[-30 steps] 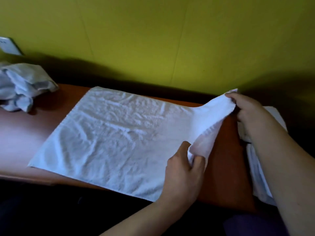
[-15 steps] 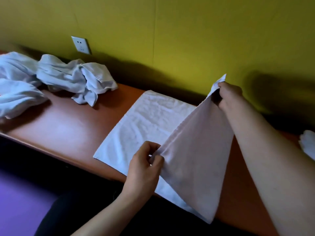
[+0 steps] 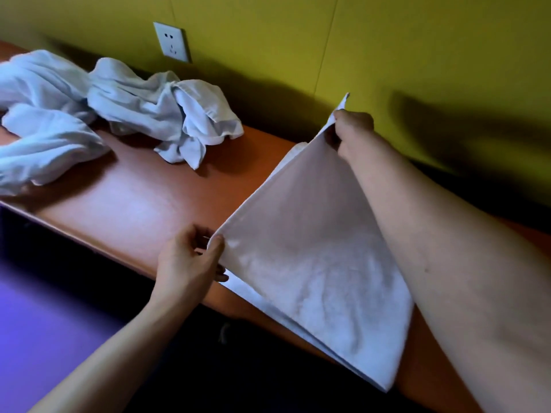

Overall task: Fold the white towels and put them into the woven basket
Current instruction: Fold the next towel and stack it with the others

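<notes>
- The left hand [image 3: 190,260] is pinching the near corner of the white towel [image 3: 316,272] between thumb and fingertips, holding that corner just above the front edge of the wooden table [image 3: 143,204].
- The right hand [image 3: 353,131] is pinching the far corner with curled fingers, holding it up near the yellow wall [image 3: 417,49], so the edge between the two hands is running taut and straight.
- Holding both corners of one edge looks meant to bring that half over the half lying on the table, so edges meet squarely; the towel's lower layer is resting on the tabletop and overhanging its front edge a little.
- A heap of unfolded towels [image 3: 128,105] is lying crumpled well to the left on the same table, likely waiting their turn out of the folding space.
- The woven basket is not showing in this view, so nothing can be said of where it stands.
- A white wall socket [image 3: 172,41] is sitting above the heap; no brand, label or writing is readable on it or on the towels, though the picture is perhaps too soft to show small print.
</notes>
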